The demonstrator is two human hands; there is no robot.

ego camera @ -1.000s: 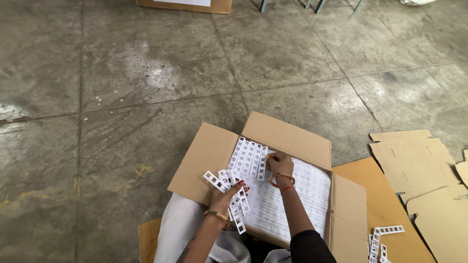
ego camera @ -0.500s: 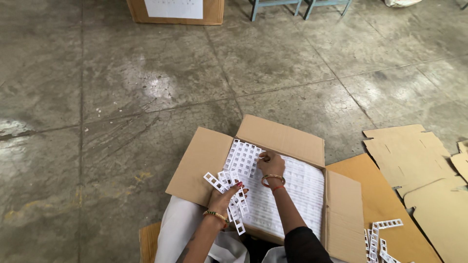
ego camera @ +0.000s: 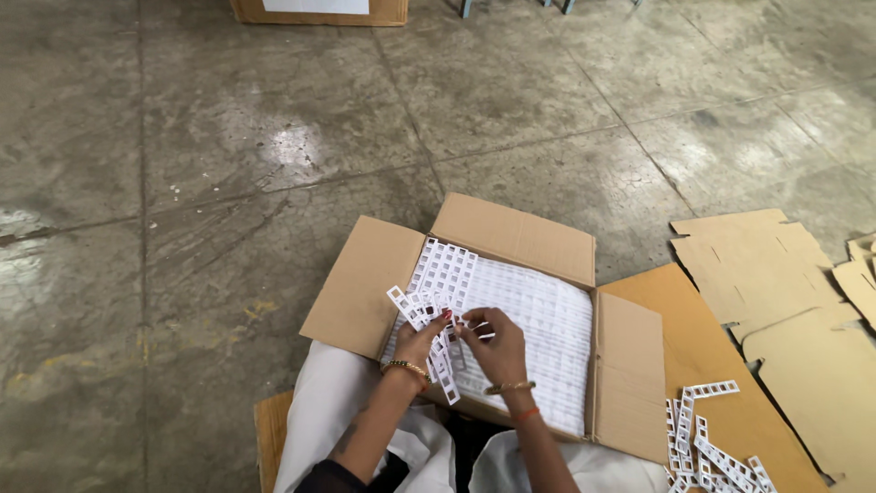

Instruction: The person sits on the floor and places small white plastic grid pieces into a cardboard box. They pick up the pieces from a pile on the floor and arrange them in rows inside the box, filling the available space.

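Grey concrete floor [ego camera: 228, 183], worn and glossy in patches, carries an open brown cardboard box [ego camera: 511, 237] with its flaps spread wide. Inside lie flat white plastic grids [ego camera: 547, 319] of small square cells, stacked up to the rim. Over the box's near left corner, the left hand [ego camera: 422, 340] is closed around a bundle of narrow white ladder-shaped strips [ego camera: 436, 347], which fan out above and below its fingers. Touching that bundle, the right hand [ego camera: 497, 347] pinches the strips with curled fingers. Both wrists wear gold bangles. More loose strips [ego camera: 707, 434] lie on a flat cardboard sheet [ego camera: 693, 338] by the box's right flap. Another carton [ego camera: 319, 11] with a white rectangular label stands at the floor's far edge.
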